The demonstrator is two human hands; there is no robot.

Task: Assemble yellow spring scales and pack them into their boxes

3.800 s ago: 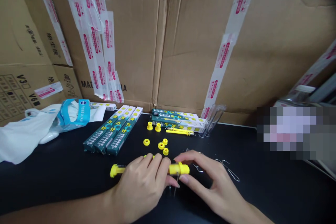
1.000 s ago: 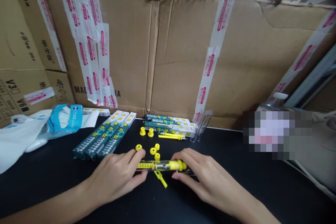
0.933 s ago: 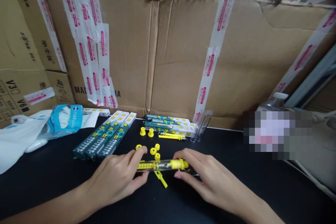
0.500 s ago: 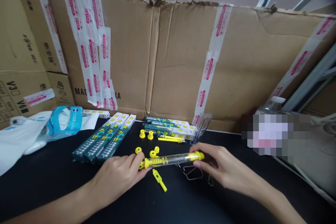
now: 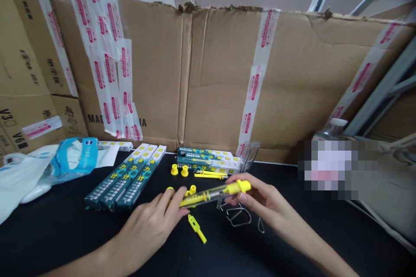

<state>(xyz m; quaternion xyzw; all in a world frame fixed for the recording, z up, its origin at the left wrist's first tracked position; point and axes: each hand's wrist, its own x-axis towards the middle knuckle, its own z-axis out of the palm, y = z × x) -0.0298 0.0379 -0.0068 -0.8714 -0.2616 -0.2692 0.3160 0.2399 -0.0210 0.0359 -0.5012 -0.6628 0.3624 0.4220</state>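
Note:
Both hands hold a spring scale (image 5: 208,195), a clear tube with a yellow graduated insert, its right end tilted up. My left hand (image 5: 156,218) is closed around the left end, hiding that tip. At the other end, the thumb and fingers of my right hand (image 5: 264,201) grip beside a yellow end cap (image 5: 238,186). Below the tube lies a loose yellow slotted piece (image 5: 196,228). Bent wire hooks (image 5: 238,216) rest under my right hand. Small yellow caps (image 5: 184,170) sit behind the tube, some partly covered by my left fingers.
Three green-and-white boxes (image 5: 125,181) lie side by side on the left, with more boxes (image 5: 204,160) at the back. Yellow rods (image 5: 210,175) and clear tubes (image 5: 250,156) are near them. A plastic tissue pack (image 5: 76,156) lies far left. Behind stands a cardboard wall (image 5: 221,82).
The scale's right end has tilted upward, and more of its yellow end shows. My left fingers have moved over the left yellow end. The view has shifted slightly.

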